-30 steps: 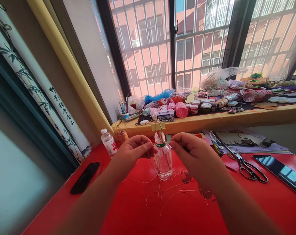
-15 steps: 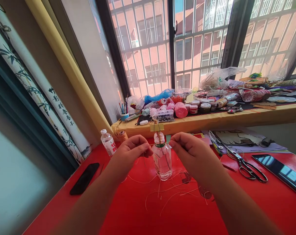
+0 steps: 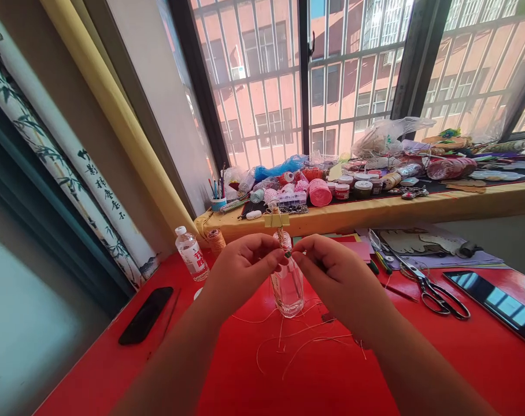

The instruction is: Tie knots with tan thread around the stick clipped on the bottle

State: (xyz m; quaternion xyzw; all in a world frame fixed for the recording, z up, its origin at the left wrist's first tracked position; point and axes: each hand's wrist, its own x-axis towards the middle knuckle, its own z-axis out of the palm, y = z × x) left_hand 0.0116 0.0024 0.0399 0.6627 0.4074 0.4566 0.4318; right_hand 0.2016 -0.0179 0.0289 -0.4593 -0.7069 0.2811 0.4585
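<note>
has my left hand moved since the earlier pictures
Yes: the left hand has moved right. Its fingertips were at the left edge of the uncapped clear bottle; now in front of its neck, nearer the right hand.

**Fig. Home-type rm. w/ craft corner at the window**

Teal curtain, bamboo scroll & barred window facing a pink bldg. suggest a home. Craft use shown by: cloth-covered sill crowded w/ lidded jars, pink roll, cup of thin tools, etc.; red counter w/ shears, thread spool & paper stack.
</note>
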